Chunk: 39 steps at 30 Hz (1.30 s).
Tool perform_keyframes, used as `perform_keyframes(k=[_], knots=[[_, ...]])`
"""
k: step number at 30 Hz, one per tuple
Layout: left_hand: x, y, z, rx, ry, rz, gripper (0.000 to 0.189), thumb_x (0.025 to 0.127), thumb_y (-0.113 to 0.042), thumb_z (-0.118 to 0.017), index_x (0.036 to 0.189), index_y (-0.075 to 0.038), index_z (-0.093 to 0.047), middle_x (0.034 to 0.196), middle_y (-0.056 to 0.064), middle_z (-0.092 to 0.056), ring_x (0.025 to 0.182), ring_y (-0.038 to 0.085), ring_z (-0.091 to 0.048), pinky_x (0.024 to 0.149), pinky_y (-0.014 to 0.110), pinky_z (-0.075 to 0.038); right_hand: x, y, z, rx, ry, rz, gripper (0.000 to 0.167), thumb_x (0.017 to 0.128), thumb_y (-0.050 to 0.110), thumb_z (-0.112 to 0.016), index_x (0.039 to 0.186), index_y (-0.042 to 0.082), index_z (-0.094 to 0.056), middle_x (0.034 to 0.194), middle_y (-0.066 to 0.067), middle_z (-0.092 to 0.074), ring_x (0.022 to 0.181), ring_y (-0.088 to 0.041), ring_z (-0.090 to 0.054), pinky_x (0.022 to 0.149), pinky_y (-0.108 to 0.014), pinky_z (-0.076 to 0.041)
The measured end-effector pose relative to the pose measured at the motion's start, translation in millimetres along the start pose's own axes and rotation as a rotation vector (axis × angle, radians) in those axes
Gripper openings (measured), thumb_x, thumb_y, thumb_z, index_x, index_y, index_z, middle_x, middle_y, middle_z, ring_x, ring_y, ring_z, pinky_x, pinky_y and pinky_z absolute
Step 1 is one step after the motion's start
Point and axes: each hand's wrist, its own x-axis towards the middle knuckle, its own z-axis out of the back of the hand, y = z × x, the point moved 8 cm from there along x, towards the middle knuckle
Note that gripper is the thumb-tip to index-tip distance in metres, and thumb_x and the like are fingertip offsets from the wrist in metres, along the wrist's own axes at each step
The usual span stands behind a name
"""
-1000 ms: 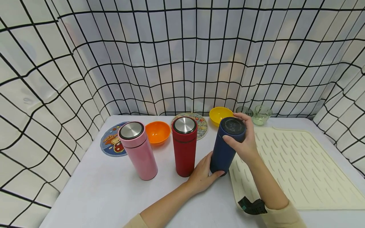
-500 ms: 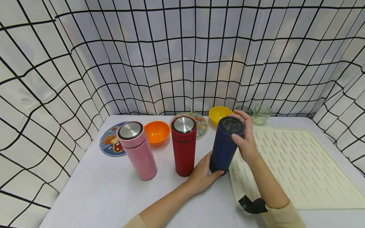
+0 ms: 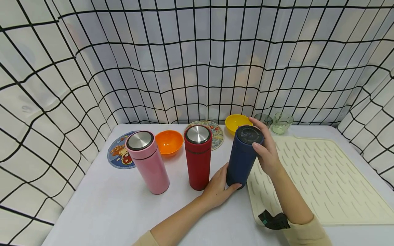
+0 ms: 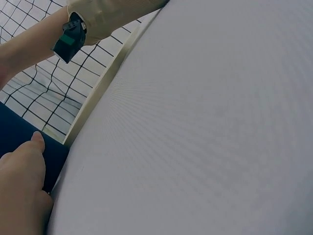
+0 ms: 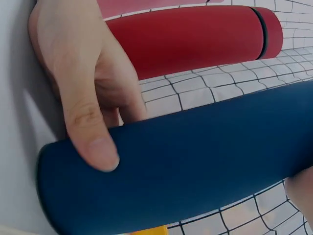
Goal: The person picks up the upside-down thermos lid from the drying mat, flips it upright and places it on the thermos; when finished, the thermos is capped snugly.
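Note:
A dark blue thermos flask (image 3: 241, 159) stands upright in the head view, showing a black disc with faint markings on its upper end. My left hand (image 3: 218, 189) grips it low down, thumb across the front and fingers on its left side. Around its top curls my right hand (image 3: 267, 150), thumb at the near right edge and fingers on the far side. In the right wrist view, the left thumb (image 5: 100, 149) presses on the flask's blue wall. To the left are a red flask (image 3: 198, 164) and a pink flask (image 3: 150, 167), both with steel-topped lids.
Behind the flasks are an orange bowl (image 3: 169, 143), a yellow bowl (image 3: 236, 123), two round patterned mats, and glass cups (image 3: 281, 123). A cream ridged mat (image 3: 326, 181) covers the table's right side. Black netting over white cloth (image 3: 197, 61) encloses the back and sides.
My right thumb has shifted rightward from the front of the blue flask's top to its edge, and the fingers have moved slightly behind it. My left hand stays at the base.

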Motion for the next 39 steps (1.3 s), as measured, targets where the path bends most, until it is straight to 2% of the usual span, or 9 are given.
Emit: perform_keyframes(k=[5, 10, 12, 16, 22, 26, 32, 36, 39], knots=[[-0.1, -2.2, 1.1, 0.014, 0.001, 0.0, 0.076, 0.086, -0.039, -0.06, 0.142, -0.005, -0.02, 0.138, 0.01, -0.038, 0.124, 0.02, -0.04, 0.1, 0.038, -0.036, -0.3, 2.0, 2.5, -0.11, -0.047, 0.041, 0.065, 0.082, 0.025, -0.067, 0.133, 0.006, -0.033, 0.119, -0.008, -0.043, 0.104, -0.02, -0.047, 0.088, -0.025, -0.043], [-0.3, -2.9, 1.7, 0.014, 0.003, 0.003, 0.077, 0.086, -0.039, -0.06, 0.141, -0.004, -0.02, 0.138, 0.01, -0.038, 0.124, 0.021, -0.04, 0.1, 0.038, -0.036, 0.1, 0.0, -0.5, 0.004, 0.019, 0.019, 0.061, 0.088, 0.022, -0.057, 0.138, 0.003, -0.029, 0.123, -0.012, -0.045, 0.109, -0.021, -0.048, 0.089, -0.027, -0.043], [-0.4, -3.0, 1.9, 0.014, 0.002, 0.001, 0.076, 0.086, -0.039, -0.06, 0.141, -0.005, -0.02, 0.138, 0.01, -0.038, 0.124, 0.02, -0.04, 0.1, 0.038, -0.036, 0.1, 0.5, 1.3, -0.008, 0.01, 0.023, 0.056, 0.087, 0.019, -0.058, 0.135, 0.004, -0.034, 0.12, -0.012, -0.048, 0.106, -0.02, -0.05, 0.087, -0.026, -0.045], [-0.3, -3.4, 2.0, 0.015, 0.001, -0.006, 0.076, 0.086, -0.038, -0.061, 0.142, -0.005, -0.02, 0.138, 0.009, -0.039, 0.123, 0.02, -0.04, 0.1, 0.037, -0.036, 0.0, -1.5, 4.0, -0.089, -0.001, 0.021, 0.066, 0.082, 0.026, -0.067, 0.134, 0.004, -0.033, 0.118, -0.011, -0.046, 0.105, -0.021, -0.048, 0.088, -0.027, -0.043], [0.4, -2.9, 1.8, 0.012, 0.005, 0.006, 0.076, 0.086, -0.038, -0.06, 0.142, -0.005, -0.02, 0.139, 0.009, -0.038, 0.124, 0.02, -0.039, 0.1, 0.038, -0.035, 0.9, -3.0, 1.9, 0.046, 0.035, 0.01, 0.061, 0.087, 0.022, -0.06, 0.138, 0.003, -0.031, 0.127, -0.015, -0.046, 0.112, -0.022, -0.049, 0.088, -0.029, -0.045], [0.8, -2.7, 1.7, 0.018, 0.004, 0.006, 0.076, 0.086, -0.039, -0.06, 0.142, -0.005, -0.02, 0.139, 0.009, -0.038, 0.124, 0.019, -0.04, 0.1, 0.037, -0.036, 0.6, -0.9, 4.7, -0.017, -0.019, 0.032, 0.061, 0.083, 0.018, -0.066, 0.133, 0.001, -0.035, 0.119, -0.01, -0.048, 0.105, -0.02, -0.049, 0.087, -0.027, -0.044], [0.5, -2.4, 1.6, 0.022, 0.003, 0.003, 0.076, 0.086, -0.039, -0.06, 0.142, -0.005, -0.02, 0.138, 0.009, -0.038, 0.124, 0.02, -0.04, 0.1, 0.037, -0.036, 1.5, -1.1, 1.3, 0.027, 0.029, 0.011, 0.054, 0.088, 0.017, -0.054, 0.136, 0.003, -0.034, 0.125, -0.014, -0.047, 0.109, -0.022, -0.05, 0.088, -0.028, -0.044], [-0.5, -2.6, 1.4, 0.031, 0.005, -0.007, 0.075, 0.086, -0.038, -0.06, 0.141, -0.005, -0.02, 0.137, 0.01, -0.039, 0.123, 0.02, -0.041, 0.1, 0.037, -0.036, 0.8, -1.2, 4.7, 0.014, -0.019, 0.0, 0.049, 0.083, 0.014, -0.064, 0.126, 0.006, -0.042, 0.116, -0.01, -0.051, 0.102, -0.02, -0.051, 0.084, -0.027, -0.046], [-1.2, -3.5, 1.3, 0.04, 0.006, -0.019, 0.075, 0.087, -0.037, -0.06, 0.141, -0.004, -0.02, 0.137, 0.01, -0.039, 0.122, 0.02, -0.041, 0.1, 0.037, -0.036, 0.5, -3.4, 5.0, -0.005, -0.023, -0.026, 0.057, 0.081, 0.02, -0.069, 0.128, 0.008, -0.04, 0.116, -0.009, -0.05, 0.101, -0.02, -0.05, 0.085, -0.027, -0.045]])
